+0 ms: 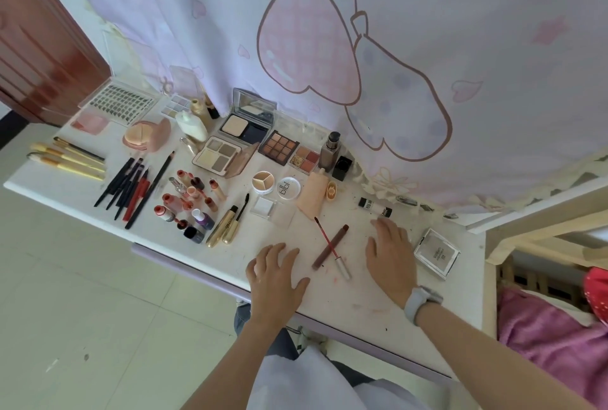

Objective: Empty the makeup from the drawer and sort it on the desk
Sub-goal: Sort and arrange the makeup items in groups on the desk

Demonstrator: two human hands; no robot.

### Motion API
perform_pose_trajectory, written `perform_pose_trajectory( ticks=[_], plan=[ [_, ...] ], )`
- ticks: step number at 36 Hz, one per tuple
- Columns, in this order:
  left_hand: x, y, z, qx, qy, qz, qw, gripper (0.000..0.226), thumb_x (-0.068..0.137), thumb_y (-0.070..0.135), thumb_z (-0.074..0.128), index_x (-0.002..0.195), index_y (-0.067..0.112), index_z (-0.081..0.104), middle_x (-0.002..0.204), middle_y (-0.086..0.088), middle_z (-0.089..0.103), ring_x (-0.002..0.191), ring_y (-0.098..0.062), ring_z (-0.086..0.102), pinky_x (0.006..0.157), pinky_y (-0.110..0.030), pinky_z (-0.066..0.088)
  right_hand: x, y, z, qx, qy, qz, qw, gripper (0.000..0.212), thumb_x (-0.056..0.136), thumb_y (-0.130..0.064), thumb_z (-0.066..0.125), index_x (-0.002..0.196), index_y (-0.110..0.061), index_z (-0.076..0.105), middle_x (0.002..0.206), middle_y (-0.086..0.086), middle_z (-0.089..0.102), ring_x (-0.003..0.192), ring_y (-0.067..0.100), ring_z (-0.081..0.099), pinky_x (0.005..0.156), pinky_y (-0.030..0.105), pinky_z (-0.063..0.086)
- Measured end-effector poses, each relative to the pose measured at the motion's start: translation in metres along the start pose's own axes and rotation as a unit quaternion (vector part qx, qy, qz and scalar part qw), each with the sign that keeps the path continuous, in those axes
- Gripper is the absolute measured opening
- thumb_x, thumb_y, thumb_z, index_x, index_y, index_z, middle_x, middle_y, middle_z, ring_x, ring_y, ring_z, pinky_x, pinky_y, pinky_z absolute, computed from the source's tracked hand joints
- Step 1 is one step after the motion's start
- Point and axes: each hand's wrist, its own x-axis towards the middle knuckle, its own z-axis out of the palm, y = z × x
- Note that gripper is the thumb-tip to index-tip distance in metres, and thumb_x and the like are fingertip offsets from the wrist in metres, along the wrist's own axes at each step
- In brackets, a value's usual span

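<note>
Makeup is seen sorted across the white desk (345, 297): brushes (65, 159) at nine o'clock, palettes (221, 156) at twelve. The left hand (274, 273) and right hand (391, 251) are laid flat, fingers spread, flanking an opened lip gloss (330, 246).

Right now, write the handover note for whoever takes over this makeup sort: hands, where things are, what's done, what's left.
Left hand: flat on the desk, fingers straight, holding nothing.
Right hand: flat on the desk, holding nothing, watch on the wrist.
Between the hands: an opened lip gloss, tube and wand crossed.
Done: brushes and pencils grouped at left, small bottles beside them, palettes along the back.
Left: place the lip gloss, the silver compact by the right hand and the black-and-white tube above it. Drawer contents not visible.
</note>
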Motion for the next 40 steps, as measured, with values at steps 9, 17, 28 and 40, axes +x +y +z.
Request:
perform_pose_trajectory(
  ticks=[9, 17, 28, 40],
  plan=[
    [-0.002, -0.004, -0.005, 0.015, -0.066, -0.017, 0.998, 0.065, 0.082, 0.061, 0.053, 0.140, 0.035, 0.037, 0.153, 0.005, 0.025, 0.142, -0.024, 0.016, 0.114, -0.046, 0.009, 0.050, 0.007, -0.004, -0.223, -0.082, -0.062, 0.969, 0.046, 0.079, -0.005, 0.058, 0.124, -0.007, 0.050, 0.115, 0.011, 0.058, 0.105, 0.032, 0.053, 0.076, 0.040, 0.048],
    [-0.002, -0.001, -0.013, 0.011, -0.094, -0.039, 0.995, 0.066, 0.085, 0.061, 0.048, 0.143, 0.039, 0.025, 0.156, 0.010, 0.011, 0.144, -0.018, 0.001, 0.115, -0.042, 0.001, 0.048, -0.003, -0.012, -0.226, -0.097, -0.084, 0.966, 0.018, 0.071, -0.001, 0.065, 0.088, -0.006, 0.062, 0.087, 0.012, 0.058, 0.082, 0.032, 0.056, 0.063, 0.038, 0.046],
    [0.002, 0.009, -0.033, -0.259, 0.033, -0.092, 0.961, 0.036, 0.093, 0.039, 0.051, 0.126, 0.024, 0.053, 0.123, 0.009, 0.056, 0.116, -0.008, 0.050, 0.103, -0.028, 0.038, 0.012, -0.047, -0.068, 0.385, -0.103, 0.089, 0.913, 0.009, 0.085, -0.006, 0.059, 0.088, -0.013, 0.055, 0.074, -0.003, 0.054, 0.064, 0.010, 0.048, 0.059, 0.017, 0.038],
    [-0.020, 0.021, -0.069, -0.207, 0.041, 0.011, 0.977, 0.033, 0.099, 0.037, 0.033, 0.102, 0.015, 0.058, 0.082, 0.018, 0.047, 0.057, -0.003, 0.046, 0.056, -0.012, 0.034, -0.019, -0.097, -0.043, 0.520, -0.335, 0.244, 0.747, 0.026, 0.095, -0.028, 0.051, 0.078, -0.008, 0.049, 0.040, 0.001, 0.043, 0.036, 0.010, 0.032, 0.042, 0.022, 0.023]
  ],
)
